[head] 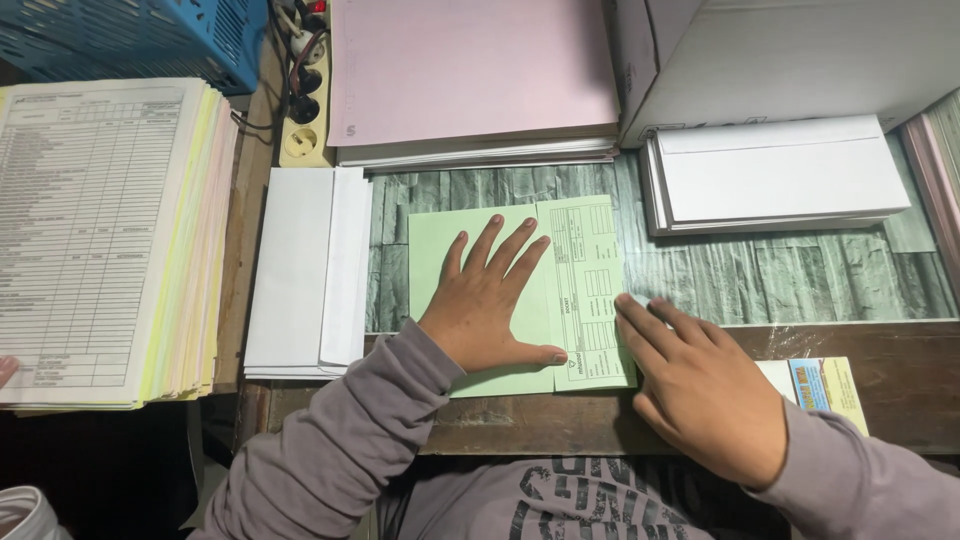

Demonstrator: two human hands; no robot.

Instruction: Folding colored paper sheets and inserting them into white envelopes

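**Green form being pressed flat under both hands**

Green paper form [520,300] is lying on the stone-pattern desk [780,275], folded so a printed flap is facing up on its rt side. Left hand [490,310] is pressing flat on the blank part, fingers spread, nothing gripped. Right hand [700,385] is resting just rt of it, fingertips [635,315] touching the flap edge, fingers together, not clamped on anything. White envelopes [305,270] are sitting just left of the left hand; more envelopes [780,175] beyond the right hand. Pink paper stack [470,75] is lying past the form.
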